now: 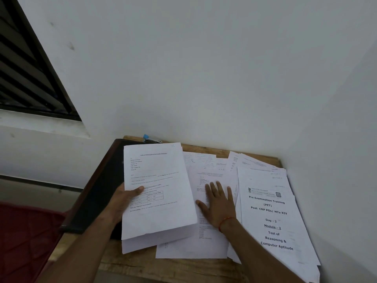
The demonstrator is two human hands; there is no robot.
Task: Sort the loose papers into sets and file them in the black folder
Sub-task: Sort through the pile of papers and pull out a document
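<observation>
Left hand point(124, 198) pinches a thin sheaf point(157, 190) by its edge, thumb on top. Right hand point(219, 203) lies spread on loose papers point(206, 174) beside it. Light, floppy, slippery sheets: best squared up and gripped along one side.

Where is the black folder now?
Head view, left: the black folder lies at the left edge of the wooden table, partly under the paper set the left hand holds.

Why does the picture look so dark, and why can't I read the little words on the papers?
In the head view the light is dim and grayish, so the white wall looks dull. The small print on the papers in the left hand is soft and too tiny to read, but the bold title page reads fine. The wide lens makes the window look slanted.
</observation>
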